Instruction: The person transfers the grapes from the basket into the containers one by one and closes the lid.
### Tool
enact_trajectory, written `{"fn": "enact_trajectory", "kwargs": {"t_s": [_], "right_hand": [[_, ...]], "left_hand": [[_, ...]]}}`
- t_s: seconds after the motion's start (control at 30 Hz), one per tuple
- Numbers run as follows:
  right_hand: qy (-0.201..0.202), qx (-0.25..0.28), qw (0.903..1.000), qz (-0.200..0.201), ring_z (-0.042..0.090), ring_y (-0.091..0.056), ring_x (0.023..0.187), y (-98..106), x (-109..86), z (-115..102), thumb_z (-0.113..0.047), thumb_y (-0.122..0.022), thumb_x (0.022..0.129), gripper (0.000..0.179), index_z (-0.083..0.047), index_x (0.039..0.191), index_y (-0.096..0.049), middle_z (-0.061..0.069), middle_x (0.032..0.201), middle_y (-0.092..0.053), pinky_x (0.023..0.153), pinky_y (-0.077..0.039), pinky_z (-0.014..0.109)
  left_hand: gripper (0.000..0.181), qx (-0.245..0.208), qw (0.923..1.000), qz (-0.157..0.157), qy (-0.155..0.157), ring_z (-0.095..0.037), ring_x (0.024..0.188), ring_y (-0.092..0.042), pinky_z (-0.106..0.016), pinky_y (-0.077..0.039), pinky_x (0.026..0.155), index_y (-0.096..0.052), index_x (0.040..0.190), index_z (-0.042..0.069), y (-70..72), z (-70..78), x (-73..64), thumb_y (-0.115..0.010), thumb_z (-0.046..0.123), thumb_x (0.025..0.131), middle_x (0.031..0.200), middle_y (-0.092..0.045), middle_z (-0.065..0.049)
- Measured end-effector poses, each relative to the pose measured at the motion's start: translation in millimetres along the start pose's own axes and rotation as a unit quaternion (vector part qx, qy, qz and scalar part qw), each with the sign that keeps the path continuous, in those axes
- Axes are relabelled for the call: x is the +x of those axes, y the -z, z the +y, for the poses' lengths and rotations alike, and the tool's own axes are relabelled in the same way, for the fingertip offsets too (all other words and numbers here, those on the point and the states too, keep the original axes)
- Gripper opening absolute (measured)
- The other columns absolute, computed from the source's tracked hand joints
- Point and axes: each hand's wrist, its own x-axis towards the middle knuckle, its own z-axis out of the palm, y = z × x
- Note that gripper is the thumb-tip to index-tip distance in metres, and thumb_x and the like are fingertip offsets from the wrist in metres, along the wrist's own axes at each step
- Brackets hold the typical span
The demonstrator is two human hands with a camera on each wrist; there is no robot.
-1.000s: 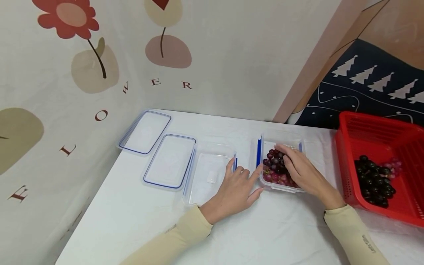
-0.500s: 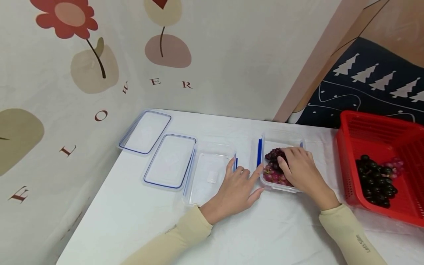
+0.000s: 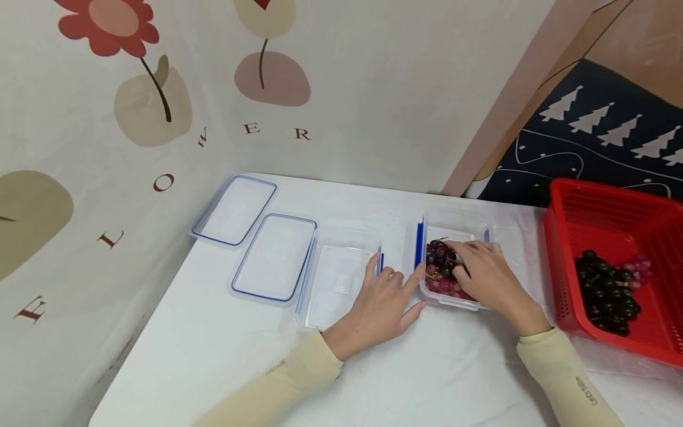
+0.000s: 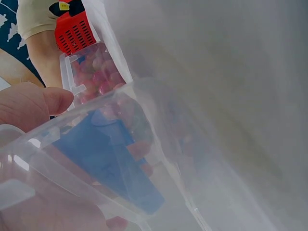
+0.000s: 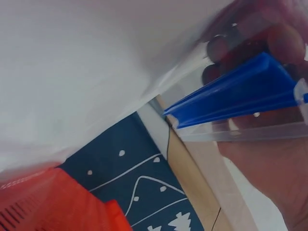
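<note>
In the head view, my right hand (image 3: 488,279) reaches into a clear lidless box (image 3: 456,303) with blue side clips. Its thumb and fingers curl about a bunch of dark grapes (image 3: 441,254); part of the bunch is hidden under the hand. Reddish-pink grapes (image 3: 445,286) lie at the box's near end and also show through its wall in the left wrist view. My left hand (image 3: 380,305) is spread between this box and a second clear box (image 3: 333,296), which has no fruit in it. One fingertip is right at the grape box's left wall, another by the second box's right clip.
A red plastic basket (image 3: 560,296) at the right contains black grapes (image 3: 605,293) and a small pink bunch (image 3: 636,270). Two blue-rimmed clear lids, a nearer one (image 3: 274,258) and a farther one (image 3: 235,210), lie at the left of the white table (image 3: 176,332). Printed cloth backs the table.
My right hand has shifted about over the dark grapes, moving slightly left and then back, and more of the bunch and its stem shows now. My left hand has stayed in place.
</note>
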Motion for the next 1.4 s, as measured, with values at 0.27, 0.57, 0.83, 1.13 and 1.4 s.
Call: {"fn": "enact_trajectory", "kwargs": {"t_s": [0.27, 0.57, 0.83, 1.13, 1.4], "right_hand": [[0.014, 0.018, 0.9997, 0.007, 0.049, -0.055, 0.133, -1.0, -1.3, 4.7, -0.010, -0.057, 0.100, 0.047, 0.001, 0.144, -0.066, 0.026, 0.136, -0.070, 0.107, -0.034, 0.068], [0.014, 0.001, 0.9998, -0.017, 0.050, -0.060, 0.133, -1.1, -1.6, 0.7, -0.032, -0.062, 0.110, 0.054, 0.005, 0.150, -0.060, 0.030, 0.142, -0.066, 0.115, -0.037, 0.069], [0.014, -0.003, 0.9996, -0.026, 0.048, -0.064, 0.128, -1.1, -2.5, -2.2, -0.045, -0.059, 0.112, 0.063, 0.004, 0.152, -0.058, 0.031, 0.138, -0.067, 0.110, -0.042, 0.069], [0.009, 0.019, 0.9998, -0.003, 0.052, -0.047, 0.144, -1.1, -3.8, -0.9, -0.049, -0.059, 0.111, 0.065, 0.001, 0.153, -0.057, 0.028, 0.152, -0.056, 0.116, -0.027, 0.072], [0.006, 0.038, 0.9992, 0.007, 0.054, -0.044, 0.144, -0.1, -5.7, 0.5, -0.051, -0.066, 0.108, 0.073, -0.002, 0.160, -0.049, 0.029, 0.157, -0.052, 0.114, -0.026, 0.071]], "left_hand": [[0.070, -0.002, 1.0000, 0.002, -0.002, -0.027, 0.115, -0.067, -0.071, -0.019, 0.123, -0.044, 0.167, 0.009, -0.7, -0.2, 0.5, -0.058, 0.049, 0.112, 0.115, -0.077, -0.008], [0.070, 0.002, 1.0000, -0.008, 0.003, -0.027, 0.116, -0.067, -0.070, -0.016, 0.124, -0.042, 0.168, 0.010, -0.8, -0.5, 0.2, -0.056, 0.049, 0.112, 0.116, -0.077, -0.007], [0.071, 0.001, 1.0000, -0.004, 0.002, -0.027, 0.116, -0.067, -0.069, -0.017, 0.124, -0.043, 0.168, 0.008, -0.5, 0.5, 0.5, -0.057, 0.050, 0.112, 0.116, -0.078, -0.007], [0.070, 0.005, 1.0000, 0.000, 0.000, -0.027, 0.115, -0.067, -0.070, -0.020, 0.122, -0.044, 0.167, 0.007, -0.3, -0.5, 1.3, -0.058, 0.049, 0.112, 0.115, -0.078, -0.008], [0.070, 0.002, 1.0000, -0.007, 0.001, -0.027, 0.115, -0.067, -0.070, -0.017, 0.123, -0.043, 0.168, 0.009, 1.4, -0.5, 1.2, -0.056, 0.050, 0.112, 0.115, -0.078, -0.007]]}}
